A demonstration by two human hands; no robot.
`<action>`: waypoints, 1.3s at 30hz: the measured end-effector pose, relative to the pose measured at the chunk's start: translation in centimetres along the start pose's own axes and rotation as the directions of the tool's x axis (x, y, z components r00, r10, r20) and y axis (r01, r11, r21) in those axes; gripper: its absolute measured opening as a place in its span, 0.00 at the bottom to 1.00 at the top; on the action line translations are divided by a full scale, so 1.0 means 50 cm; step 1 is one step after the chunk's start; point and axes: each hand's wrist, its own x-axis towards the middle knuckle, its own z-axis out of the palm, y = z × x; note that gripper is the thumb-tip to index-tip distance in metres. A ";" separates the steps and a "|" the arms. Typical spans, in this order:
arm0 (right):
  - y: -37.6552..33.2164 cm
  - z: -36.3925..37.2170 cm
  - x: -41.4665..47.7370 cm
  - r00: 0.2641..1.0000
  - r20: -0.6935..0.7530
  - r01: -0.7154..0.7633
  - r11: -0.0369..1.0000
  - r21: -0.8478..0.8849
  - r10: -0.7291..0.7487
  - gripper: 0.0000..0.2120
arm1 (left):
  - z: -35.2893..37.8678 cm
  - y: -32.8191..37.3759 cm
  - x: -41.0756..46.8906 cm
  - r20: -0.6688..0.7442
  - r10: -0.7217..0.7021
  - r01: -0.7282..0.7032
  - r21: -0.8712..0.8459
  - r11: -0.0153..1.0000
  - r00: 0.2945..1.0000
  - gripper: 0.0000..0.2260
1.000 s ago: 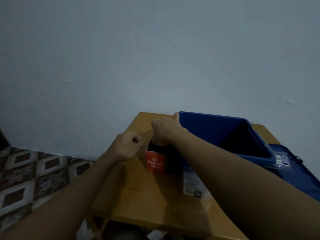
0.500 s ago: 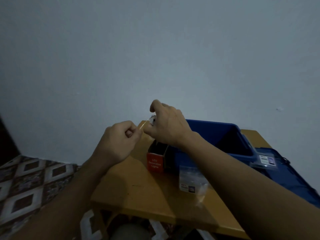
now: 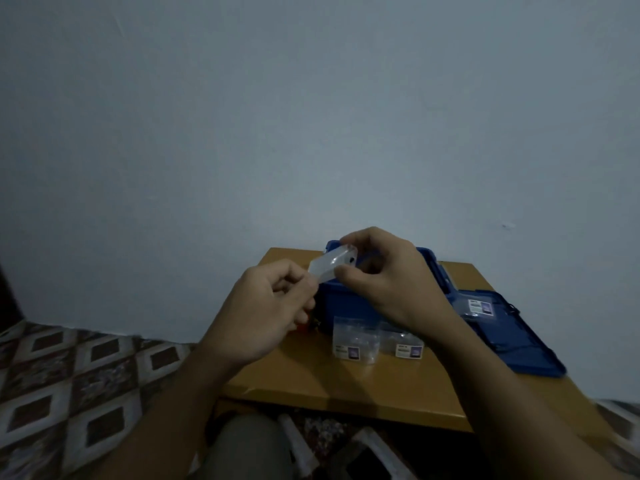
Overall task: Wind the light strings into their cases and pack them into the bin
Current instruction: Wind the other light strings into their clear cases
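Where the clear case (image 3: 332, 266) is: up in the air over the far part of the surface (image 3: 346, 386), right in front of the bin, tilted with its low end to the left. Way too dim to tell if any light string is inside it.
Left hand (image 3: 266, 317): fingers curled, pinching the low left end of the case.
Right hand (image 3: 388, 282): got the upper right end, thumb on the near side, fingers over the top.
Bin (image 3: 330, 303): blue, no lid on, standing at the far edge of the surface, half hidden behind both hands.
Lid (image 3: 512, 337): blue, lying flat at the right edge, just beside the bin.
Bags: left bag (image 3: 353, 344) and right bag (image 3: 405, 344), small clear ones with labels, side by side just on the near side of the bin. A third bag (image 3: 479, 308) lies on the far end of the lid.
Red box (image 3: 303, 327): only a sliver peeking out under the left hand, by the bin's front left corner.
Floor (image 3: 69, 375): patterned tiles off the left edge.
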 end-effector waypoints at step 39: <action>0.031 -0.173 -0.287 0.908 0.003 -0.307 0.660 0.686 0.419 0.15 | 0.234 0.084 -0.118 0.145 -0.034 0.033 0.011 0.999 0.989 0.10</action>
